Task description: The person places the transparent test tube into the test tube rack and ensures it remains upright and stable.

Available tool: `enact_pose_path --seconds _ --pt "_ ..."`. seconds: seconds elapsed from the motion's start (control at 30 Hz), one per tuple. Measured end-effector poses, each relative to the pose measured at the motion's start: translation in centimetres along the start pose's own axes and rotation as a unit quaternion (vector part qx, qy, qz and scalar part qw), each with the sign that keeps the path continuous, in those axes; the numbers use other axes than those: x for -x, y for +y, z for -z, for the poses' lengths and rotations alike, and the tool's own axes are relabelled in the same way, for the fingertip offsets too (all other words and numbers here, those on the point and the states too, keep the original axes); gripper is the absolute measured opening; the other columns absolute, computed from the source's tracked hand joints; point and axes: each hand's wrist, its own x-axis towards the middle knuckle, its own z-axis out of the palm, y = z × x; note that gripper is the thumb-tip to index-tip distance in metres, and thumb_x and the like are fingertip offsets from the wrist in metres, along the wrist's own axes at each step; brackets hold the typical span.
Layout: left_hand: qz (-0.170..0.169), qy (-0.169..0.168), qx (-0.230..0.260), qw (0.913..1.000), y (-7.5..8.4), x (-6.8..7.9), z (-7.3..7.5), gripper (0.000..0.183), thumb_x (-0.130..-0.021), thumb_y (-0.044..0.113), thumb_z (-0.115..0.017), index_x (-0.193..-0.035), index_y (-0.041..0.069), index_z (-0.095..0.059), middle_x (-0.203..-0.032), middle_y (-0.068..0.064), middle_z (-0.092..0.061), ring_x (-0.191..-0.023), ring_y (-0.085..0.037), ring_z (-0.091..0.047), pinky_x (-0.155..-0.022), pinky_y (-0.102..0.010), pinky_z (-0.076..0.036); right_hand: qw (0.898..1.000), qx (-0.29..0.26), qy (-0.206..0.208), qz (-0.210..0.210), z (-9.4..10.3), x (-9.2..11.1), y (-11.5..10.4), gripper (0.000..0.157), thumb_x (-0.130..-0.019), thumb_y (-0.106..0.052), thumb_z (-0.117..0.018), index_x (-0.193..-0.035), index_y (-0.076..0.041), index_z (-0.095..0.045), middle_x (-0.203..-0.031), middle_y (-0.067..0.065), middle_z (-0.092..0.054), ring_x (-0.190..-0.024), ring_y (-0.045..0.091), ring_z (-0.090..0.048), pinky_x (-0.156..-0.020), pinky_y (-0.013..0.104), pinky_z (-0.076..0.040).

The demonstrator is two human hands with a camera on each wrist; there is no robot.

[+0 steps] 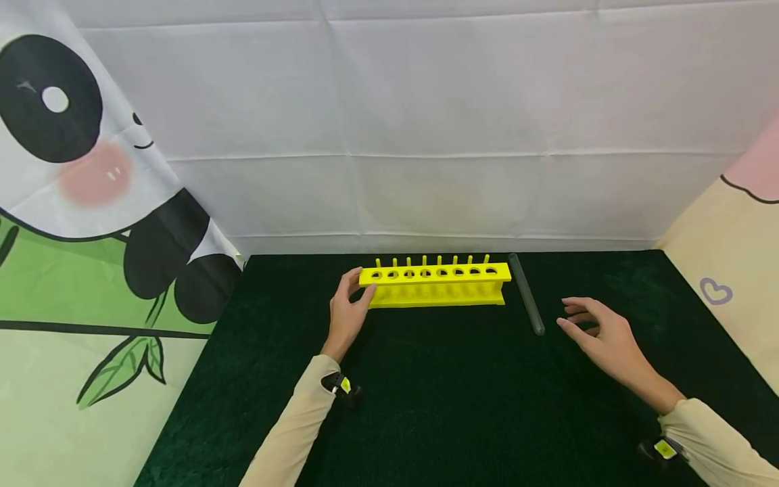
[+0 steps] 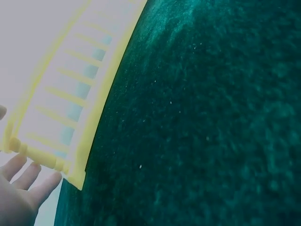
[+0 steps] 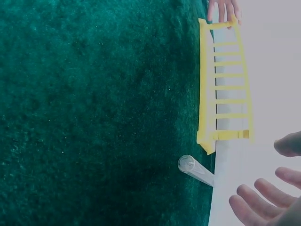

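A yellow test tube rack (image 1: 435, 292) stands on the dark green cloth, a row of round holes along its top and a row of pegs behind. My left hand (image 1: 348, 310) holds its left end, thumb at the front and fingers at the end and back. In the left wrist view, fingertips (image 2: 52, 178) meet the rack's end (image 2: 42, 157). Just right of the rack lies a clear glass test tube (image 1: 527, 295), slanting towards me. My right hand (image 1: 602, 338) hovers to the right of the tube, fingers loosely bent and holding nothing.
Dark green cloth (image 1: 426, 406) covers the table. A plain white sheet (image 1: 426, 122) hangs behind its far edge. On the left is a panda-printed cloth (image 1: 91, 270), on the right a cream printed one (image 1: 718, 250). Both wrists wear small cameras.
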Motion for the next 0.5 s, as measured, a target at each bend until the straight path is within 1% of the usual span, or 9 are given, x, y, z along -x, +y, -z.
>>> enact_pose_path --seconds 0.1,0.27,0.33,0.5 --pt "-0.003 0.006 0.002 1.0 0.0 -0.2 -0.4 0.046 -0.092 0.035 -0.06 -0.134 0.027 -0.044 -0.135 -0.002 -0.049 -0.121 -0.021 -0.046 -0.099 -0.043 -0.041 1.0 -0.002 0.0 -0.001 -0.1 -0.3 0.0 0.034 -0.09 -0.01 -0.063 -0.123 -0.005 -0.055 -0.106 0.012 -0.061 -0.092 0.016 -0.056 -0.067 0.018 -0.048" --pt "-0.008 0.022 0.013 0.9997 -0.1 -0.4 -0.7 0.044 -0.091 0.034 -0.061 -0.132 0.025 -0.046 -0.13 -0.005 -0.052 -0.119 -0.024 -0.048 -0.098 -0.044 -0.042 1.0 -0.002 -0.007 -0.006 -0.2 -0.7 0.1 0.033 -0.091 -0.012 -0.062 -0.123 -0.005 -0.055 -0.107 0.014 -0.061 -0.091 0.022 -0.057 -0.067 0.018 -0.047" --pt "-0.004 0.026 0.016 0.9995 -0.1 -0.4 -0.8 0.044 -0.091 0.034 -0.062 -0.131 0.025 -0.046 -0.128 -0.005 -0.053 -0.118 -0.023 -0.049 -0.098 -0.044 -0.042 1.0 0.0 -0.01 -0.008 -0.3 -0.8 0.2 0.033 -0.092 -0.012 -0.061 -0.123 -0.004 -0.055 -0.107 0.014 -0.061 -0.09 0.023 -0.058 -0.067 0.019 -0.048" --pt "0.009 0.03 0.022 0.9993 -0.1 -0.5 -0.8 0.045 -0.09 0.034 -0.063 -0.131 0.028 -0.045 -0.125 -0.004 -0.054 -0.116 -0.021 -0.049 -0.098 -0.043 -0.041 1.0 0.007 -0.016 -0.018 -0.3 -1.1 0.4 0.033 -0.092 -0.014 -0.061 -0.123 -0.003 -0.055 -0.106 0.017 -0.061 -0.09 0.019 -0.058 -0.067 0.02 -0.048"
